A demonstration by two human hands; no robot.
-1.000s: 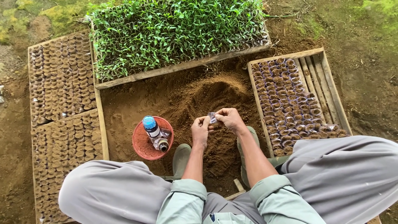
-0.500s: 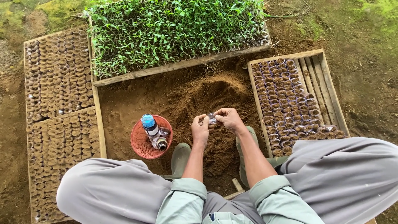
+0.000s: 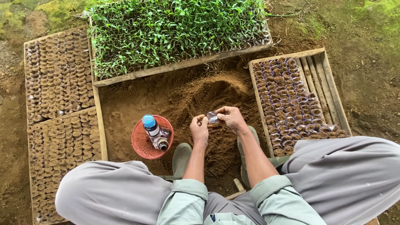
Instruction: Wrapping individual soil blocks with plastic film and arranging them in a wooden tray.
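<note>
Seedling bag (image 3: 213, 118), small and clear, is being pinched between both hands above the soil mound (image 3: 216, 93), left hand (image 3: 200, 129) gripping at seven o'clock, right hand (image 3: 232, 118) at three.

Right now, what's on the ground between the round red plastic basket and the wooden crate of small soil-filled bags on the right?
In the head view, between the round red plastic basket and the wooden crate lie loose brown soil, two green boots and both hands pinching a small clear bag.

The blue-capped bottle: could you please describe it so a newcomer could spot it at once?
Start at the soil heap in the middle. Left of it sits a red basket. The bottle lies inside, the only blue-capped thing among brown soil and trays.
</note>
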